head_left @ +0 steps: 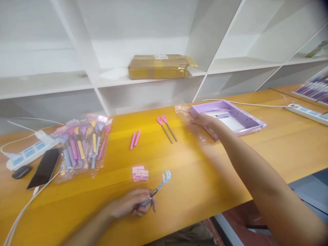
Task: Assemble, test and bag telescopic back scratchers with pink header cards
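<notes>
My left hand (pixel 140 204) is closed round the light blue handle of a back scratcher (pixel 164 179), its claw head pointing up and to the right. At the left edge of the purple box (pixel 246 125), my right hand (pixel 202 119) has its fingers closed on a clear plastic bag (pixel 182 110); the fingertips are slightly blurred. Between the hands lie two pink back scratcher heads on metal rods (pixel 166 129). Two loose pink handle sleeves (pixel 135 139) rest to their left. Small pink printed cards (pixel 140 173) lie just above my left hand.
Several bagged back scratchers (pixel 82 145) in mixed colours lie at the left. Near them are a phone (pixel 44 167), a black mouse (pixel 22 172) and a power strip (pixel 32 153) with cables. A taped parcel (pixel 159 67) sits on the shelf; another power strip (pixel 307 112) is at the right.
</notes>
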A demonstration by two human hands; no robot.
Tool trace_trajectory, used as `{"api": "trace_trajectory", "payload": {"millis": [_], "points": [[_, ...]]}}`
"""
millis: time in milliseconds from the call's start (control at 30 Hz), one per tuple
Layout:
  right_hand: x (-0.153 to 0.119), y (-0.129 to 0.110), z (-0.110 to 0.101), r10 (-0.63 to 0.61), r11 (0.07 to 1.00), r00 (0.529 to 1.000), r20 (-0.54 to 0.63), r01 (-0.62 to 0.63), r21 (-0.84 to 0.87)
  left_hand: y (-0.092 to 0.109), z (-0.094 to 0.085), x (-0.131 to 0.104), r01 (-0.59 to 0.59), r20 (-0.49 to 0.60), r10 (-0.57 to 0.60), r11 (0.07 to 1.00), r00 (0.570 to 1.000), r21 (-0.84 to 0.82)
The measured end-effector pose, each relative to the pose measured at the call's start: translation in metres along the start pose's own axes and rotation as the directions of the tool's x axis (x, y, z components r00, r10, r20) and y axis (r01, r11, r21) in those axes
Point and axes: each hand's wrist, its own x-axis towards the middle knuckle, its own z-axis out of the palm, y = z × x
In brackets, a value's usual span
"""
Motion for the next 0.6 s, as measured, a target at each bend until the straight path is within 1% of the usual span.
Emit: {"api": "trace_trajectory", "payload": {"millis": [100,167,200,233,300,333,367,400,433,467,500,533,567,600], "points": [[0.002,-0.001,-0.006,0.092,0.991,0.987,0.131,-0.079,-0.106,0.0,0.0,0.0,-0.008,0.007,0.008,1.0,1.0,-0.006],[-0.001,-0.005,-0.013,0.143,0.98,0.976,0.165,-0.116,-0.16,0.0,0.0,-0.001,-0.013,-0.007,0.013,1.0,1.0,-0.014],[-0.006,-0.008,-0.017,0.169,0.973,0.972,0.166,-0.138,-0.183,0.0,0.0,-0.001,-0.015,-0.016,0.015,1.0,1.0,-0.014],[-0.013,-0.013,-0.021,0.173,0.972,0.975,0.141,-0.146,-0.184,0.0,0.0,-0.001,-0.017,-0.023,0.017,1.0,1.0,-0.007],[-0.036,-0.027,-0.029,0.125,0.983,0.991,0.039,-0.118,-0.139,-0.001,-0.001,-0.001,-0.015,-0.02,0.016,1.0,1.0,0.028],[-0.052,-0.036,-0.03,0.038,0.997,0.999,-0.034,-0.04,-0.069,-0.001,-0.002,-0.001,-0.014,-0.015,0.015,0.998,1.0,0.053],[-0.07,-0.046,-0.03,-0.029,0.999,0.998,-0.053,0.028,-0.019,-0.002,-0.002,0.0,-0.015,-0.009,0.016,0.997,1.0,0.078],[-0.091,-0.059,-0.029,-0.107,0.994,0.994,-0.016,0.107,0.037,-0.002,-0.001,0.0,-0.024,-0.012,0.025,0.995,1.0,0.1],[-0.113,-0.072,-0.026,-0.271,0.948,0.959,0.079,0.251,0.197,-0.003,-0.001,0.001,-0.039,-0.038,0.045,0.99,0.998,0.133],[-0.135,-0.087,-0.022,-0.453,0.851,0.871,0.189,0.359,0.382,-0.003,-0.001,0.002,-0.058,-0.099,0.079,0.979,0.992,0.197],[-0.157,-0.103,-0.017,-0.619,0.727,0.729,0.292,0.393,0.563,-0.004,0.0,0.002,-0.075,-0.192,0.137,0.951,0.972,0.3],[-0.178,-0.119,-0.01,-0.747,0.609,0.57,0.344,0.376,0.699,-0.004,0.0,0.002,-0.077,-0.286,0.22,0.896,0.933,0.438],[-0.198,-0.135,-0.003,-0.827,0.509,0.443,0.347,0.325,0.797,-0.005,-0.001,0.002,-0.054,-0.359,0.321,0.806,0.876,0.589],[-0.216,-0.15,0.006,-0.864,0.42,0.404,0.301,0.248,0.873,-0.006,-0.002,0.001,-0.014,-0.389,0.431,0.685,0.814,0.729]]}}
